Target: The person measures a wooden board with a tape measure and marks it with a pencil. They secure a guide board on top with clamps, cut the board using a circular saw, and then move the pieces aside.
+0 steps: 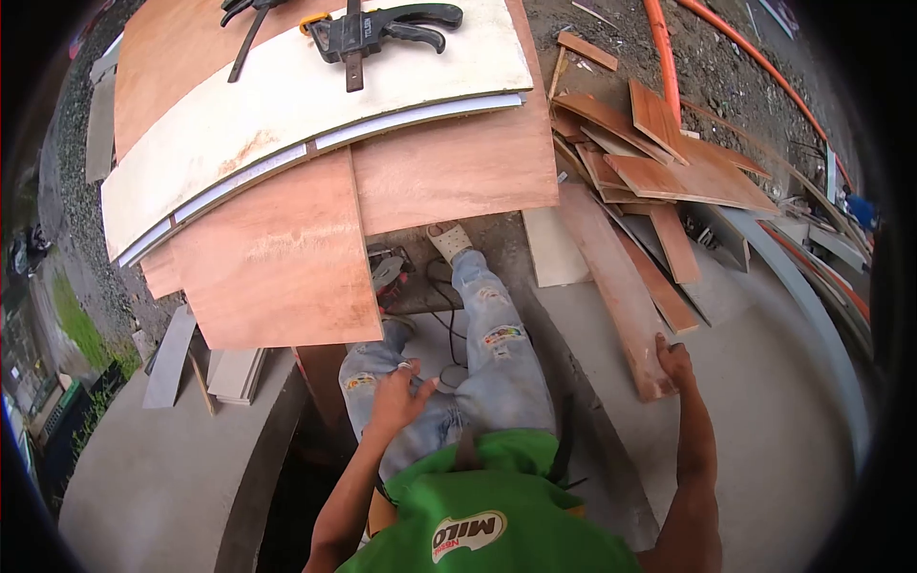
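My right hand (675, 362) is at the near right edge of a long plywood strip (611, 286), thumb along the edge and the other fingers curled. The strip slants from the scrap pile down onto the concrete ledge. My left hand (395, 399) hangs over my thigh, thumb and forefinger apart, with nothing plainly in it. Ahead, a large plywood sheet (449, 172) and a smaller plywood panel (277, 258) lie beneath a white-faced board (382, 81). A black bar clamp (377, 33) rests on that board, with part of a second clamp (250, 29) to its left.
A power tool with a round disc (389, 274) and its cord (449, 315) are beside my feet under the sheets. Plywood offcuts (659, 172) are heaped at the right, near an orange pipe (664, 57). Pale board pieces (234, 374) lie on the left ledge (162, 468).
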The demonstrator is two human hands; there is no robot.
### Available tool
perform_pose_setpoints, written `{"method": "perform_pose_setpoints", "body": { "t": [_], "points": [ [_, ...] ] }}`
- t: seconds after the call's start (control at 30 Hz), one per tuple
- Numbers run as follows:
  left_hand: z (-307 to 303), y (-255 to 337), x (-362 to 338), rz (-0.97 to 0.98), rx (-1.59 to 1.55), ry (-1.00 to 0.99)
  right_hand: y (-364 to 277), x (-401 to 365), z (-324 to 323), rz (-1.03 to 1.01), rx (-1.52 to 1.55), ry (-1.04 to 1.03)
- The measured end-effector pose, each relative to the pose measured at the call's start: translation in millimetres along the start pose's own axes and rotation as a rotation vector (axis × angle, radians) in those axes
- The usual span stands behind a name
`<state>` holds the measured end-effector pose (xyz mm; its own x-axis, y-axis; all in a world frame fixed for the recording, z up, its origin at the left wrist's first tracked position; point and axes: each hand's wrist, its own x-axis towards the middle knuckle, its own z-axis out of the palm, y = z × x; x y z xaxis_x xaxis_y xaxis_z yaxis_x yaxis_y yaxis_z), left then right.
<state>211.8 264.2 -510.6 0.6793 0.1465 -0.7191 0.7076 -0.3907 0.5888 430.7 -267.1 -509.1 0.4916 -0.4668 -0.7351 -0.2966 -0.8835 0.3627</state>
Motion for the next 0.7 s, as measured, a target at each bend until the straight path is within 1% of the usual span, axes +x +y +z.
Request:
{"method": "perform_pose_setpoints", "body": {
  "t": [0.03, 0.07, 0.13, 0.17, 0.2, 0.23, 0.27, 0.3, 0.37, 0.4, 0.43, 0.47, 0.5, 0.53, 0.57, 0.6, 0.63, 0.7],
  "points": [
    [1.4, 2.3, 0.5, 0.023, 0.003, 0.005, 6.7, 7.5, 1.9, 0.004, -0.029, 0.007],
    [2.8, 4.2, 0.0, 0.042, 0.006, 0.013, -10.6, -4.4, -4.6, -0.007, -0.042, 0.009],
    [3.4, 7.0, -2.9, 0.025, -0.031, 0.045, -43.6, -36.1, -10.4, -0.009, -0.355, 0.160],
    [3.0, 9.9, -6.4, 0.018, -0.062, 0.079, -35.1, -27.5, -3.8, -0.032, -0.372, 0.165],
    [1.7, 13.6, -11.2, -0.006, -0.076, 0.119, -28.9, -11.3, 8.9, -0.168, -0.459, 0.305],
    [-2.1, 17.8, -15.7, -0.042, -0.094, 0.107, -35.8, 2.2, 13.2, -0.326, -0.537, 0.454],
    [-8.1, 22.7, -17.2, -0.071, -0.113, 0.104, -57.8, -2.9, 10.4, -0.464, -0.472, 0.502],
    [-13.5, 32.1, -18.3, -0.086, -0.129, 0.167, -87.3, -21.3, 4.5, -0.593, -0.406, 0.548],
    [-19.2, 61.8, -25.0, 0.067, -0.240, 0.247, -162.1, -71.5, -17.4, -0.894, 0.083, 0.074],
    [-21.7, 78.9, -25.1, 0.203, -0.281, 0.306, -201.9, -103.3, -17.3, -0.983, 0.102, 0.037],
    [-22.8, 97.8, -25.8, 0.343, -0.314, 0.363, -233.0, -137.3, -6.7, -0.981, 0.527, -0.264],
    [-22.9, 119.9, -25.6, 0.472, -0.334, 0.431, -264.6, -177.3, -8.9, -0.886, 0.609, -0.519],
    [-27.1, 139.2, -22.8, 0.610, -0.342, 0.502, -290.3, -208.1, 10.3, -0.915, 0.905, -0.734],
    [-33.6, 153.0, -22.6, 0.621, -0.341, 0.549, -311.9, -232.8, 27.8, -0.922, 1.195, -0.960],
    [-38.9, 164.4, -24.2, 0.665, -0.124, 0.629, -327.8, -253.4, 35.2, -0.960, 1.164, -0.966],
    [-42.3, 170.9, -29.5, 0.693, 0.092, 0.695, -338.5, -272.8, 44.2, -0.981, 1.149, -1.079],
    [-49.3, 157.9, -26.7, 0.727, 0.115, 0.774, -344.6, -290.0, 51.3, -0.988, 1.128, -1.193],
    [-75.6, 100.9, -32.1, 0.804, -0.301, 0.848, -358.7, -313.5, 52.5, -0.993, 1.074, -1.428]
  ]
}}
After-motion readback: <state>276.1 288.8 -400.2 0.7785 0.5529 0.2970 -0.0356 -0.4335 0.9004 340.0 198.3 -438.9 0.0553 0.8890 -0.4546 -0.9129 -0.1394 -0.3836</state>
